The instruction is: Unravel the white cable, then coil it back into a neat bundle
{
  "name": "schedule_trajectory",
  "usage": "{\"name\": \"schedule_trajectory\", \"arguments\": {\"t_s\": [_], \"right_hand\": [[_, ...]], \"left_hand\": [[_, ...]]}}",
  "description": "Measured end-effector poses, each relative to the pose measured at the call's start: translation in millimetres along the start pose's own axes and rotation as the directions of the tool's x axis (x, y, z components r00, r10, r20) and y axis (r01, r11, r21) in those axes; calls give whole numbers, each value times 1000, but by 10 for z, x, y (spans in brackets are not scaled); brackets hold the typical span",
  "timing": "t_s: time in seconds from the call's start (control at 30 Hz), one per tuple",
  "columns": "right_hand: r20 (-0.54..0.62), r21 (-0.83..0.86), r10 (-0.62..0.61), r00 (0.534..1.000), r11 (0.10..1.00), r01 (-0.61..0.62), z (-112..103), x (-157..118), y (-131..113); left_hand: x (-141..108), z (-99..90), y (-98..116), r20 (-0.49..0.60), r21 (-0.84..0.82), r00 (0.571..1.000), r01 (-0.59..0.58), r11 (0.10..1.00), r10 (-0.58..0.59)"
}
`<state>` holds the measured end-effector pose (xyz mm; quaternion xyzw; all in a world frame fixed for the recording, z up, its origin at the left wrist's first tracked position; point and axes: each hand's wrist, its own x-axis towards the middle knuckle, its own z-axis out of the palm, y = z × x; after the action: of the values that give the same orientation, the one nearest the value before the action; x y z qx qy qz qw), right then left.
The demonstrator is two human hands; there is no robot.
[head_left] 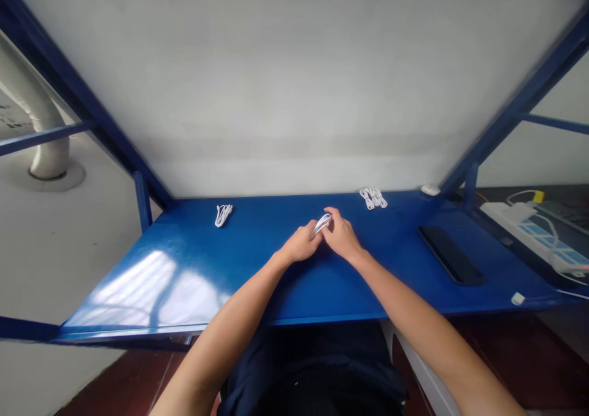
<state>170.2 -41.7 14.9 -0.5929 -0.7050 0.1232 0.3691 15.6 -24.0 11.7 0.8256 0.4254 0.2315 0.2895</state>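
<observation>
Both hands meet at the centre of the frame, above the middle of the blue table [193,269]. The left hand [301,244] and the right hand [340,237] are pressed close together, and both are closed on a small white cable bundle [321,223]. The bundle sits between the fingertips of the two hands, just above the table surface; whether it touches the table cannot be told. The fingers of the right hand curl over the top of the bundle. The left hand grips it from the left side.

A second coiled cable [223,214] lies flat on the table, left of centre, near the back edge and well apart from the hands. A group of cables [373,197] lies right of centre at the back edge, also apart from the hands.

A small white object [431,189] rests in the right back corner of the table. A dark flat slab [450,254] lies at the right of the table, angled toward the front edge. A small white piece [518,298] sits near the front right corner.

At the far right of the frame, beyond the table frame, a white power strip [536,231] lies on a lower surface. A white wall [294,84] fills the upper frame.
</observation>
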Motion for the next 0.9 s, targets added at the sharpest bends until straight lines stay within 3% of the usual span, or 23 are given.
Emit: {"name": "schedule_trajectory", "arguments": {"t_s": [0.2,0.33,0.73,0.9], "right_hand": [[91,-149,-10,996,988,23,20,9,47],[127,-172,-2,992,985,24,38,10,59],[265,-253,110,958,967,-41,20,-46,-51],[238,-263,129,962,963,-64,24,-13,-26]], "left_hand": [[-5,-30,24,-51,181,997,74,981,-65],[2,-38,14,-86,232,995,63,971,-44],[-9,23,17,-138,215,989,-23,976,54],[-11,-41,8,-257,139,949,-150,979,182]]}}
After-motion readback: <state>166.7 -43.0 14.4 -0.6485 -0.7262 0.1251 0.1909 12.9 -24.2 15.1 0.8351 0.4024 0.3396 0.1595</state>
